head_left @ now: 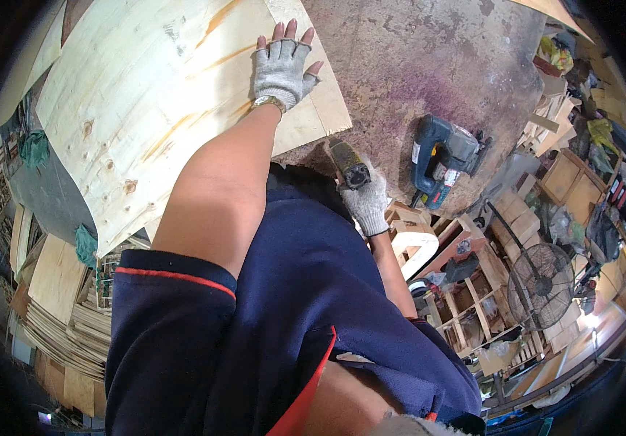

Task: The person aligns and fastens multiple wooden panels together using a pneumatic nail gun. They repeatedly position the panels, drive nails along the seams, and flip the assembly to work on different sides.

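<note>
My left hand (281, 71), in a grey fingerless glove, lies flat with fingers spread on a pale plywood sheet (182, 94). My right hand (368, 200), gloved in greyish white, is closed around a dark, worn hand tool (348, 164) with a rounded end. That tool is beside the sheet's near right corner; its exact kind and its working end do not show clearly. To the right of it, a teal-and-grey jigsaw (440, 156) with a loop handle rests on the stained work surface (393, 80).
At the lower right stand a black-caged fan (542, 285) and wooden frames (480, 298). Offcuts and bags (582, 156) crowd the right side. On the left, stacked thin boards (69, 327) lie below the plywood's edge.
</note>
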Demonstrator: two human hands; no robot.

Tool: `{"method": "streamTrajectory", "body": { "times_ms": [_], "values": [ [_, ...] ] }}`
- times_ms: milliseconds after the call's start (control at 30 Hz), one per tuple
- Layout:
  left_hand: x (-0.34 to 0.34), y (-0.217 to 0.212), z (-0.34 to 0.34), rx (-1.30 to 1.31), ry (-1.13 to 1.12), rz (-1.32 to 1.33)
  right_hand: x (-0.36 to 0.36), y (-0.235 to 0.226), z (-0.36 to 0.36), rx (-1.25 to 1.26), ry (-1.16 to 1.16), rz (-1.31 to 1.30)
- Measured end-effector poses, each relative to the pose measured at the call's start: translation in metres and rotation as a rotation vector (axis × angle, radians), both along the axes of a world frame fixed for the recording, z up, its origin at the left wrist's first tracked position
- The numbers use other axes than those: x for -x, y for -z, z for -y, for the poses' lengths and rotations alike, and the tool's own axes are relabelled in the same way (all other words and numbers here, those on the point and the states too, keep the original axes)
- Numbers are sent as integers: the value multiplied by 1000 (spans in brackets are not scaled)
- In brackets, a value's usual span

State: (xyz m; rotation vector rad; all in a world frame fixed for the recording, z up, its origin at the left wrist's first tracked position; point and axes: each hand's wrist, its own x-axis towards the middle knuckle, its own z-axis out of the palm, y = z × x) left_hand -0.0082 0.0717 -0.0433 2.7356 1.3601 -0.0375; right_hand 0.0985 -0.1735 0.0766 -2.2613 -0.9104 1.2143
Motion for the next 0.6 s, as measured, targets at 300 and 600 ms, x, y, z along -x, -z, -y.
{"method": "streamTrajectory", "body": {
  "times_ms": [300,600],
  "values": [
    [-1,-1,0,24,-11,-9,13,7,-14,5,13,41],
    [-2,-5,1,36,-6,-99,15,0,-24,85,-8,39]
  ]
}}
